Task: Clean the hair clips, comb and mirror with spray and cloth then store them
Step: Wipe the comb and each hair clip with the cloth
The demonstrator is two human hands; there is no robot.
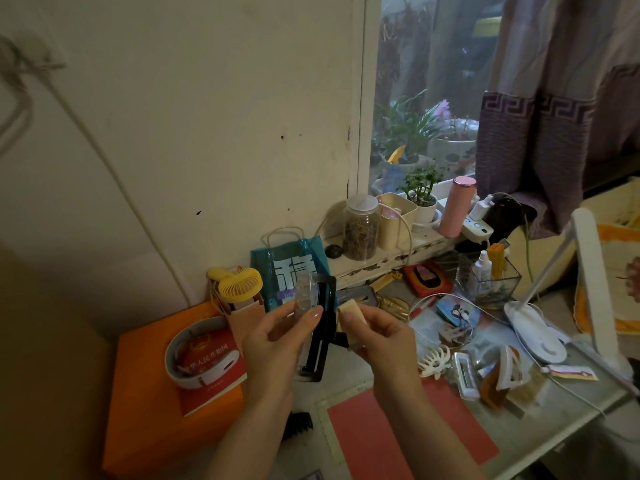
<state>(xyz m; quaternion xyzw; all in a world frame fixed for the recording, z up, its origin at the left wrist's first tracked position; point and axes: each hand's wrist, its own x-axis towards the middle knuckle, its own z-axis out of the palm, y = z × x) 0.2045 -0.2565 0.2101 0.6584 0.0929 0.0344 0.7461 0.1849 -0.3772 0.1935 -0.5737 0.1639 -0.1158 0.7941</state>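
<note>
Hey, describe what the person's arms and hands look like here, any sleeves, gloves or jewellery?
Both forearms are bare right down to the bottom edge of the picture, with no sleeve in view. The left hand and right hand wear no gloves; no ring, watch or bracelet shows. The visible fingernails are fairly long with a pale, glossy look.

black comb (300,423) mostly hidden behind the left forearm; white lamp (588,258) arm blurred, cut off at right edge
</note>
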